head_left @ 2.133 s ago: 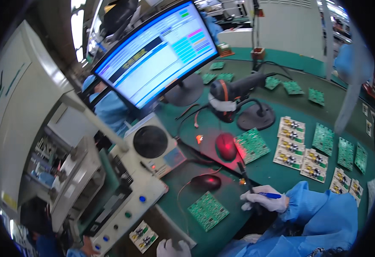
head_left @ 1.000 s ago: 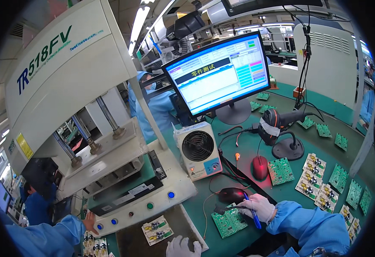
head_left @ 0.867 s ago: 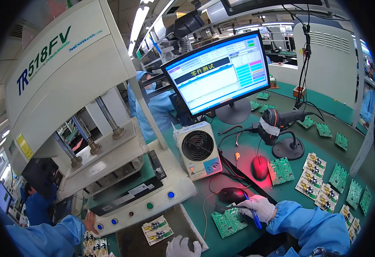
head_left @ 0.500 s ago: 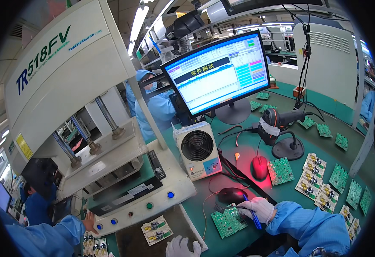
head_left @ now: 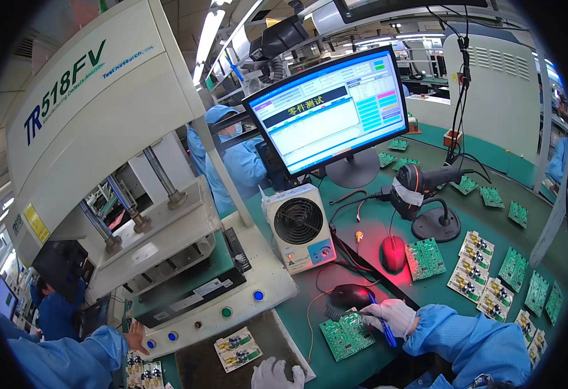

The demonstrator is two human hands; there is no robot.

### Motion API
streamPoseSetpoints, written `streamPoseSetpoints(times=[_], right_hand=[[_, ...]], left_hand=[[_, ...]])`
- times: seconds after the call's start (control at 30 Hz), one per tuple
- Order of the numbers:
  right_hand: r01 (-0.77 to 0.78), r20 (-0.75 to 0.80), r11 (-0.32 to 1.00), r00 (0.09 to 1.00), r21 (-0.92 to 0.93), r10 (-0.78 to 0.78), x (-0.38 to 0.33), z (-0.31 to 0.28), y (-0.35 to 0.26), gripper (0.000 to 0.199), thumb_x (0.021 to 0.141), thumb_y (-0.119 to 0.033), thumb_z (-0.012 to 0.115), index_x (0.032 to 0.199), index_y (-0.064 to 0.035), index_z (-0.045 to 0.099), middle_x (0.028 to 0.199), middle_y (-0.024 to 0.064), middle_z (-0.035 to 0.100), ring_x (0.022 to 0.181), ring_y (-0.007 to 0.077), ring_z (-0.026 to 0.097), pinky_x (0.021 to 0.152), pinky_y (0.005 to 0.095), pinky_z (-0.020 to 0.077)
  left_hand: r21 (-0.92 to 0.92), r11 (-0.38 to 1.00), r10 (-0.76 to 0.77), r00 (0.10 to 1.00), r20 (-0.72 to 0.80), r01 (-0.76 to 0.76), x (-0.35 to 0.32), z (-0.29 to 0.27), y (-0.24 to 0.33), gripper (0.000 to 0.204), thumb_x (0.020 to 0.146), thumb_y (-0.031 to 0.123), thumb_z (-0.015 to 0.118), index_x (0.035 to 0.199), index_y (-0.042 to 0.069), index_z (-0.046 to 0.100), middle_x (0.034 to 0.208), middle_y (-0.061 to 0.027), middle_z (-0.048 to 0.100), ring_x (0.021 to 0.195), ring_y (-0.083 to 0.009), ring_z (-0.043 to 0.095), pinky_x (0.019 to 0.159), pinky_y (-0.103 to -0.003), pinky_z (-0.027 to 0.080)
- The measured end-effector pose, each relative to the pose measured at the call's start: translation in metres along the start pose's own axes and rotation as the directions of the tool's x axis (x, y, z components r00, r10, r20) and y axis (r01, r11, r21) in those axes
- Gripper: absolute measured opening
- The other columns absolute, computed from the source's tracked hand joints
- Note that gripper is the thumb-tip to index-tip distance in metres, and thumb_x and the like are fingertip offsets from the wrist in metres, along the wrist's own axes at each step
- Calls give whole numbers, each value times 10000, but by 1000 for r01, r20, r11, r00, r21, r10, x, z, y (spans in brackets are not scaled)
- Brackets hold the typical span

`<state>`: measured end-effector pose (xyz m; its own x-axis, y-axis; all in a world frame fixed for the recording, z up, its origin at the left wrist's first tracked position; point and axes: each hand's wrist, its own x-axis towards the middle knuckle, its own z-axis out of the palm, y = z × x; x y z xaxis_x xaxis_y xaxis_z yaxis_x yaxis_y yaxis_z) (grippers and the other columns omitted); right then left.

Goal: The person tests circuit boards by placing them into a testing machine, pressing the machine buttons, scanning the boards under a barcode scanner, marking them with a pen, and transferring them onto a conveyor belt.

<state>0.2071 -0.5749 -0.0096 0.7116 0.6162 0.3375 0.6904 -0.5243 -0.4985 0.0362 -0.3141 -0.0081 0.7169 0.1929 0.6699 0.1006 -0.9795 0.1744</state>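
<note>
My right hand (head_left: 397, 317), in a white glove, is closed around a blue pen (head_left: 388, 333) and a thin black brush-like tool (head_left: 333, 315). The tool's dark head reaches over the upper left corner of a green circuit board (head_left: 347, 340) lying on the bench. At the bottom edge, my gloved left hand (head_left: 276, 375) has its fingers apart and holds nothing; the wrist is out of sight. Close above it, a cream circuit board with mounted components (head_left: 238, 349) lies on a dark flat plate (head_left: 196, 363).
Left stands a large press-like machine (head_left: 102, 97) with front buttons; another person's bare hand (head_left: 135, 338) touches its edge. A fan unit (head_left: 301, 223), monitor (head_left: 329, 107), red-lit mouse (head_left: 393, 254), black mouse (head_left: 352, 295) and scanner (head_left: 420, 188) occupy the bench. Boards (head_left: 472, 266) lie right.
My hands and the boards keep their places. The person behind the machine has lowered their head slightly.
</note>
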Motion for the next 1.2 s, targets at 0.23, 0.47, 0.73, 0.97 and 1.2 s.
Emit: streamPoseSetpoints(times=[0.23,0.47,0.73,0.97,1.2], right_hand=[[4,17,1000,1000,8,-4,1,2,3,265,927,-271,590,1117,-92,633,750,116,683,693,324,666,663,437,530],[25,-2,998,1000,62,-25,-2,4,5,301,949,-340,574,1128,-101,610,713,168,648,671,367,641,632,472,493],[9,39,1000,999,21,-10,3,4,-2,245,915,-275,612,1079,-96,649,730,110,683,683,318,665,643,435,525],[68,-205,993,978,94,-47,-11,3,14,215,823,-93,651,1031,-40,659,689,166,638,633,340,655,595,412,516],[-13,-146,977,988,211,45,4,2,2,93,844,-54,581,921,-30,627,702,129,657,644,308,667,594,396,513]], left_hand=[[-3,1000,13,1000,-15,-13,1,2,-1,284,773,257,699,941,31,663,1029,-162,666,956,-346,631,895,-473,497],[-9,1000,12,1000,-14,-12,-1,2,0,279,783,261,685,937,29,666,1028,-160,668,952,-349,634,901,-469,496],[66,998,2,997,-78,4,-14,15,-6,268,775,267,689,902,32,675,1017,-155,671,940,-343,644,890,-470,506],[-193,981,22,997,-73,-35,-11,6,-12,376,707,308,744,981,80,626,1047,-124,646,1008,-355,619,930,-526,491],[-74,991,93,978,-186,-108,78,-53,-25,245,720,183,754,900,52,653,882,-112,657,817,-325,636,719,-435,517]])
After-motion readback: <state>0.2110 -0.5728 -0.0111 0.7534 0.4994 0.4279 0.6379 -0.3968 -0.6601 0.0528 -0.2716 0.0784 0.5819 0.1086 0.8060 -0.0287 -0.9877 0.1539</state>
